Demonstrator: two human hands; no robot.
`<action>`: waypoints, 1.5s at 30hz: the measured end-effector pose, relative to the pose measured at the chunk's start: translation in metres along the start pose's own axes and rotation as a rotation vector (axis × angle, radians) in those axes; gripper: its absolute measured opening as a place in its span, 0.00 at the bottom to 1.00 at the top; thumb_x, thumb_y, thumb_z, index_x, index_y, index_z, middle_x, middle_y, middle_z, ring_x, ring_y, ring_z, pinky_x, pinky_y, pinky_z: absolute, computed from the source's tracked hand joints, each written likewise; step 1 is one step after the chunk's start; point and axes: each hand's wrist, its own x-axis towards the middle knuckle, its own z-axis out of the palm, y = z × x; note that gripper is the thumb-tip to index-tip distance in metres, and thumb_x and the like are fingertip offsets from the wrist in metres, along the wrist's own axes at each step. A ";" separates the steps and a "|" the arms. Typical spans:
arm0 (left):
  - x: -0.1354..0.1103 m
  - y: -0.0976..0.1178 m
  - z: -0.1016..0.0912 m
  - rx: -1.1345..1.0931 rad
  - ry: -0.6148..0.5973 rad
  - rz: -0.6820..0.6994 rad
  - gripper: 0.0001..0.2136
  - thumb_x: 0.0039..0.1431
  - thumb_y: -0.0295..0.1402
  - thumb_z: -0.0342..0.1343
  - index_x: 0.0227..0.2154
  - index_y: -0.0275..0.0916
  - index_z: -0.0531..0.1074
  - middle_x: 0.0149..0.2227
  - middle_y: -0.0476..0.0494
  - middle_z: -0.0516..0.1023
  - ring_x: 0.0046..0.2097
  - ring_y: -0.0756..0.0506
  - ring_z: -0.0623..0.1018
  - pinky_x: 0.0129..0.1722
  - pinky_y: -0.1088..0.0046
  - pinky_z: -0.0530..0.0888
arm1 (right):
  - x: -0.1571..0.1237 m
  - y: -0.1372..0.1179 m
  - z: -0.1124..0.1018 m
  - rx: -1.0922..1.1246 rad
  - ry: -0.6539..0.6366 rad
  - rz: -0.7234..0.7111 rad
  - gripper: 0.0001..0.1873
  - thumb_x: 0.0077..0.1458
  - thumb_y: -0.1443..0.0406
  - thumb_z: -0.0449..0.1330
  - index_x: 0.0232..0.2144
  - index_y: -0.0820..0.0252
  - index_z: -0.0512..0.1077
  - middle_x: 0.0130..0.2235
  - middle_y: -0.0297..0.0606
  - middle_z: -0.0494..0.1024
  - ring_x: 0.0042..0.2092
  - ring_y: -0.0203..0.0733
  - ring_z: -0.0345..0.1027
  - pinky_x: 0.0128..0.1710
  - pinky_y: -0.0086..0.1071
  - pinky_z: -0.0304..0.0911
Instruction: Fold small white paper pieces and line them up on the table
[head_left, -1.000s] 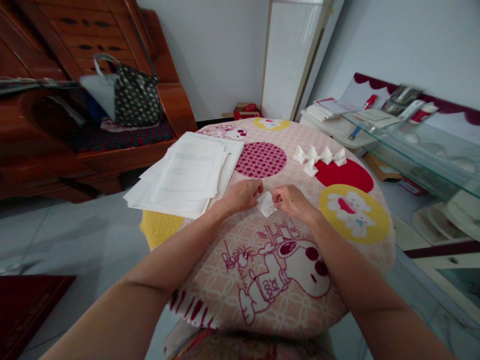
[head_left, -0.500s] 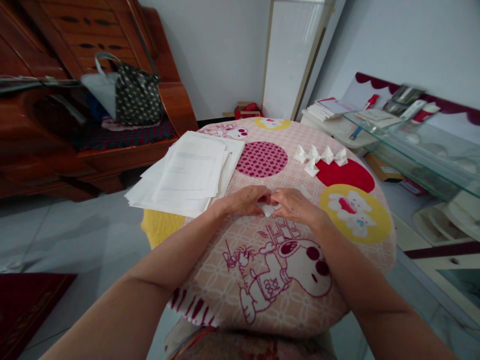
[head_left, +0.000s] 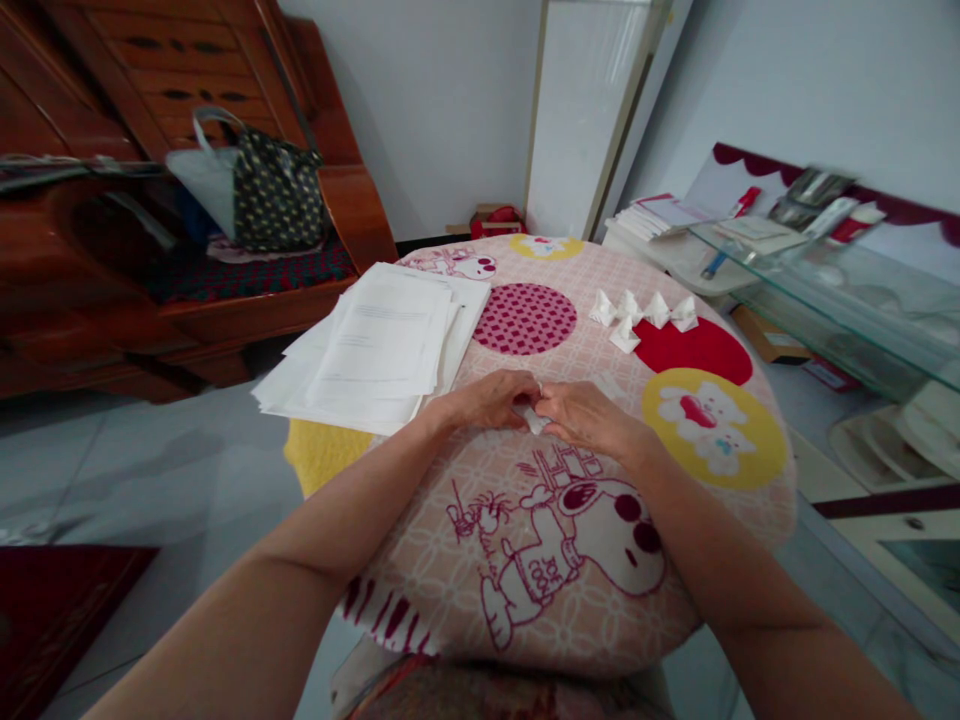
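Over the middle of the round table, my left hand and my right hand meet with fingertips touching. Both are closed on a small piece of folded white paper, which shows only in part below the fingers. Its full shape is hidden by my hands. Beyond my right hand, several small pointed folded paper pieces stand together, partly on a red spot of the cloth. To the left of my left hand lies a loose stack of white paper sheets, the top ones with faint print.
A patterned tablecloth covers the table. At right stands a glass shelf with a metal container and other items, beside a pile of papers. A wooden bench at back left bears a dark patterned bag.
My right hand has shifted slightly left and turned, its fingers closer to my left hand. The folded paper between them looks narrower and tilted. The rest is unchanged.
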 end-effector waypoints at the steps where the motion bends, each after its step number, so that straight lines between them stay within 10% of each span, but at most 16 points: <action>1: 0.000 0.000 0.000 -0.007 -0.003 0.000 0.11 0.50 0.26 0.64 0.38 0.36 0.73 0.35 0.48 0.74 0.36 0.49 0.70 0.37 0.73 0.66 | 0.000 0.000 0.000 -0.002 -0.010 0.001 0.04 0.59 0.68 0.64 0.36 0.63 0.78 0.42 0.46 0.80 0.39 0.43 0.72 0.36 0.33 0.57; 17: 0.002 0.014 -0.002 0.056 0.020 -0.014 0.05 0.59 0.26 0.57 0.34 0.36 0.78 0.34 0.44 0.77 0.35 0.49 0.74 0.37 0.73 0.67 | 0.002 0.013 -0.004 0.343 0.114 0.110 0.12 0.55 0.74 0.59 0.22 0.62 0.75 0.28 0.37 0.75 0.31 0.36 0.64 0.34 0.31 0.53; 45: 0.012 0.019 0.009 0.110 0.199 -0.588 0.11 0.61 0.37 0.57 0.29 0.36 0.80 0.27 0.45 0.78 0.30 0.48 0.72 0.32 0.72 0.64 | 0.004 0.032 0.013 0.766 0.018 0.608 0.12 0.56 0.67 0.62 0.21 0.62 0.70 0.19 0.32 0.71 0.20 0.32 0.62 0.21 0.27 0.54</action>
